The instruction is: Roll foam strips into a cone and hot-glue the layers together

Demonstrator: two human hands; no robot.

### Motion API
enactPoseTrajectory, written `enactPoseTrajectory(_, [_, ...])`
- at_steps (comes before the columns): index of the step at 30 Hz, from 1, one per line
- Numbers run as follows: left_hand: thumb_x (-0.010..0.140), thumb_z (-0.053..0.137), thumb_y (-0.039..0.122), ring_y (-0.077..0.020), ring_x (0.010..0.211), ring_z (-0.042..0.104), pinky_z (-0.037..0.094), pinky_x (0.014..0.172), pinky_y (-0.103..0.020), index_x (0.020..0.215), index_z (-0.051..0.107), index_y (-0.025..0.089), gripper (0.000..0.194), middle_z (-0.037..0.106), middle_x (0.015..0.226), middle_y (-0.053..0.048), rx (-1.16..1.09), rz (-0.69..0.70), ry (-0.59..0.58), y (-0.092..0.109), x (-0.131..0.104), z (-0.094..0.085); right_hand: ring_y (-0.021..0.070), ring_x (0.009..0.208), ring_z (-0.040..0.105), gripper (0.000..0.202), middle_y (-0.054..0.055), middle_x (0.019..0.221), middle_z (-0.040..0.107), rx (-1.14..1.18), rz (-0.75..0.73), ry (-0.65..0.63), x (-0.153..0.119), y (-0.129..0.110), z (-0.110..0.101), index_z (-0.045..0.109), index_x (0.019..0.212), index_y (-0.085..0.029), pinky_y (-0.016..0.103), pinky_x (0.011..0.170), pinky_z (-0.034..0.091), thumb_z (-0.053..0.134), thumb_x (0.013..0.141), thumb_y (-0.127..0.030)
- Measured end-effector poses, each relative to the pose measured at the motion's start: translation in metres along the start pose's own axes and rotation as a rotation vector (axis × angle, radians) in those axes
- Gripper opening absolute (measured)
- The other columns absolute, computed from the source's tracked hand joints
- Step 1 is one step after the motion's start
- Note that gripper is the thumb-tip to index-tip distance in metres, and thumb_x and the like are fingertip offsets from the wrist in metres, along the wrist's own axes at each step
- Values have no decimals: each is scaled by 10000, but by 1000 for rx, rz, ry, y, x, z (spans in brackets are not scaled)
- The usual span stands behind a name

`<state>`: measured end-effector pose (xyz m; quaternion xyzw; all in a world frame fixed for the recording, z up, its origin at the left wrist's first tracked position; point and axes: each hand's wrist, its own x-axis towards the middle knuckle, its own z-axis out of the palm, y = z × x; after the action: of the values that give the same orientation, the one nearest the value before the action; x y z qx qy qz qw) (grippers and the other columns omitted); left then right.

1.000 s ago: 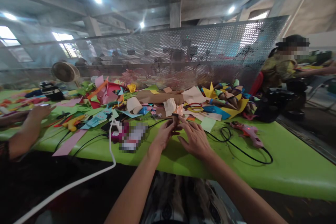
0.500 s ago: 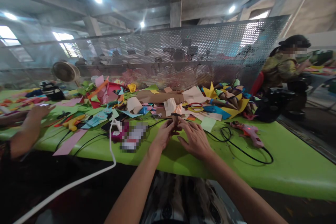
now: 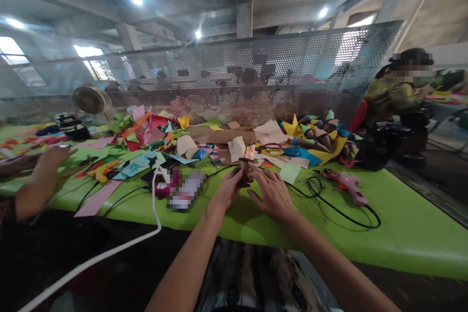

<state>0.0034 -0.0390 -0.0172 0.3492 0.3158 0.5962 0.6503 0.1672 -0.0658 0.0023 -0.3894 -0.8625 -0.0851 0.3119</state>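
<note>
Between my two hands stands a small brown paper craft piece (image 3: 244, 167), with a dark band and a crinkled peach top. My left hand (image 3: 231, 188) is closed round its lower part from the left. From the right, the fingertips of my right hand (image 3: 271, 190) press against the piece, the thumb reaching in below. My fingers hide much of its lower end. Just behind it lies a crinkled cream paper piece (image 3: 237, 148). Off to the right a pink glue gun (image 3: 349, 186) with a lit red light lies on the green table (image 3: 413, 224).
Coloured paper scraps (image 3: 146, 131) are heaped along the back, before a perforated metal screen (image 3: 234, 73). Finished-looking paper cones (image 3: 318, 136) lie at back right. A phone (image 3: 187, 192), a white cable (image 3: 120, 246) and a yellow glue gun (image 3: 103, 171) are leftward, near another person's arm (image 3: 40, 183).
My hands and the paper piece stay in almost the same place, with only a slight shift of the fingers. The person at far right has moved their head a little.
</note>
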Motion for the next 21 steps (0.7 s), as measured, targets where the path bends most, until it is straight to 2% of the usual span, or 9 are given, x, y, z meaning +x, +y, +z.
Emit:
enactPoseTrajectory(7, [546,918,412,-128,600,655,483,566,-216,912,671,153,512,690,728,-11,47,8,-4,-1,1,1,288,1189,537,355,74,1563,438,-7,3,4,-1,0,0,540,1221,-206,435,950,396,617,877,-249])
enactPoseTrajectory(16, [643,860,394,-164,701,676,475,621,-237,904,689,182,377,715,812,-43,105,18,-16,-1,0,0,292,1198,540,344,74,1539,473,-13,-14,-14,-1,0,2,552,1204,-219,446,943,401,617,869,-257])
enactPoseTrajectory(21, [645,857,409,-172,719,683,480,629,-244,938,685,181,409,719,842,-52,114,31,-23,-4,3,-2,291,1180,544,366,72,1547,462,-13,2,-3,-1,0,0,539,1231,-213,437,940,397,613,875,-257])
